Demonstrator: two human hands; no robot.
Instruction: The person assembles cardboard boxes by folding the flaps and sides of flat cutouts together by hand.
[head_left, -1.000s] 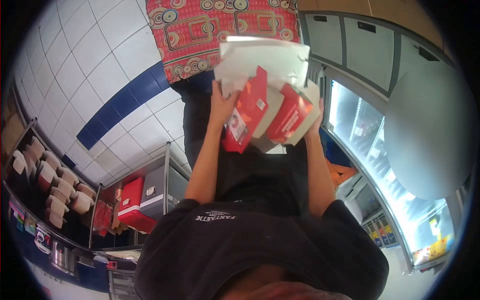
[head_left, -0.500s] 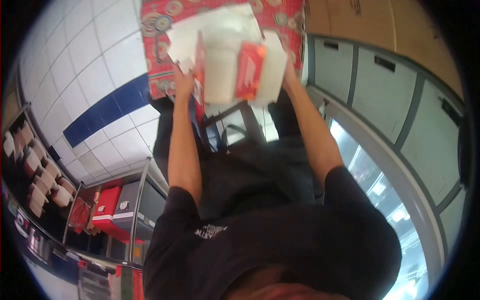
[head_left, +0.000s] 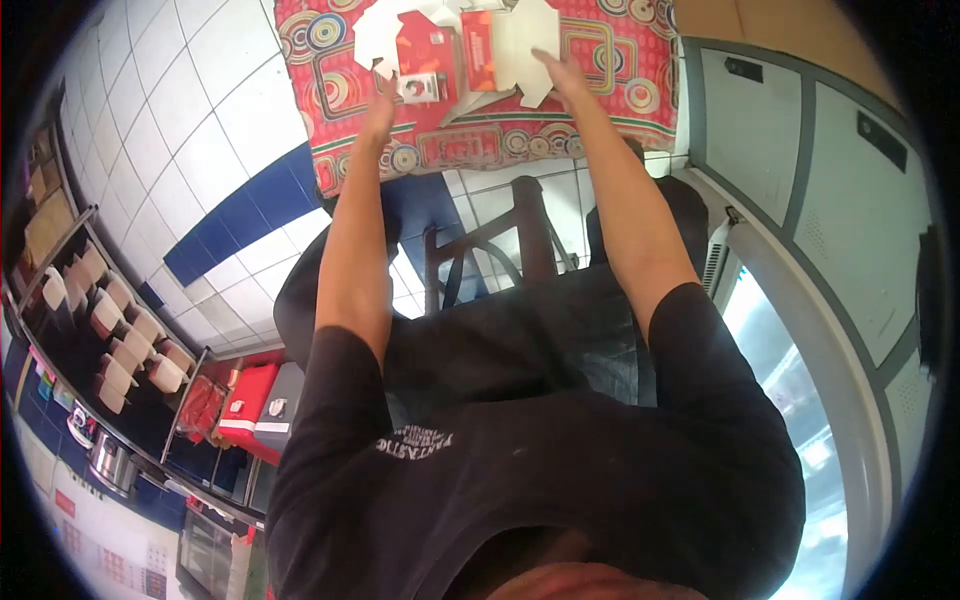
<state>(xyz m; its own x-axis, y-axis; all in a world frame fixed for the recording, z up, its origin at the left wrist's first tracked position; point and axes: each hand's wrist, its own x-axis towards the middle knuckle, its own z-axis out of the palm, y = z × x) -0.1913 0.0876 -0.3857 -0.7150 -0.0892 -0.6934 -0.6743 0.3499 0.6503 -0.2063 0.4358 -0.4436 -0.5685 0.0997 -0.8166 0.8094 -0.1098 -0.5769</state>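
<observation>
A partly folded red and white carton point(head_left: 427, 55) lies on the table with the red patterned cloth point(head_left: 460, 148), its white flaps spread out. At its left edge is my left hand point(head_left: 382, 97), fingers apart beside a white flap. My right hand point(head_left: 563, 78) is at the carton's right side, its fingers spread over the white panel's edge. Neither hand is closed round the carton.
Grey lockers point(head_left: 745, 130) stand to the right, near a lit glass-front cooler point(head_left: 790, 370). A dark wooden chair point(head_left: 535, 230) is below the table. On the left, shelves hold several folded cartons point(head_left: 115, 310) and a red box point(head_left: 250, 398).
The carton has moved away from my body and down onto the table. Both arms have stretched forward, and my hands have loosened from its sides. The view has shifted.
</observation>
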